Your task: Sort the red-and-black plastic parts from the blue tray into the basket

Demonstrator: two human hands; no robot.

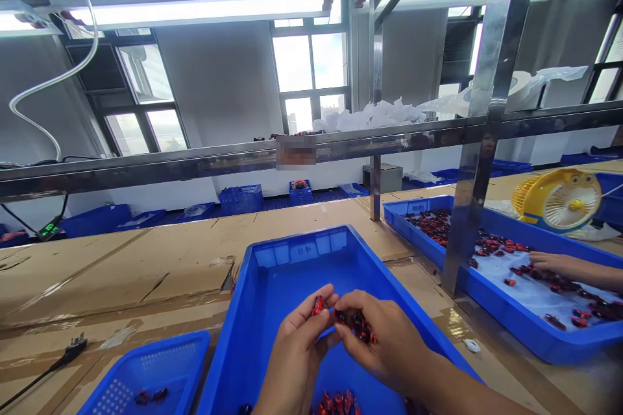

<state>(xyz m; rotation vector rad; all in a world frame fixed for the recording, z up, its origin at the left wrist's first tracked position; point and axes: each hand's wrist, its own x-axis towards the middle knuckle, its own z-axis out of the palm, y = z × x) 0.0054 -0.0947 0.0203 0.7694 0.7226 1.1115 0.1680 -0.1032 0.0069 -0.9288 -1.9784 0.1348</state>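
- Clearly, a dropped piece is what I would worry about: my right hand [392, 337] cups a small handful of glossy pieces [363, 326] in its curled fingers, and loosening those fingers too far could spill them
- Any spill would probably land in the deep blue tray [287, 285], since both hands are over it, and could mix with the red cluster [337, 403] at its near end
- Pinching too hard might, I judge, make a slick piece slip out sideways, perhaps toward the perforated blue basket [170, 369] on the left, where two dark pieces [150, 396] lie
- My left hand [296, 343] has a narrow hold, thumb against fingers, on one bright red piece [318, 305] raised above the tray floor
- A dark piece [340, 316] shows at my right fingertips, just beside the left ones; I cannot tell whether both hands touch it
- As for looks, the pieces are small, shiny and irregular, red with very dark parts; their exact kind is too small for me to tell
- More lie scattered on white sheeting [520, 298] in the second blue tray [511, 326], with a co-worker's hand [555, 264] among them
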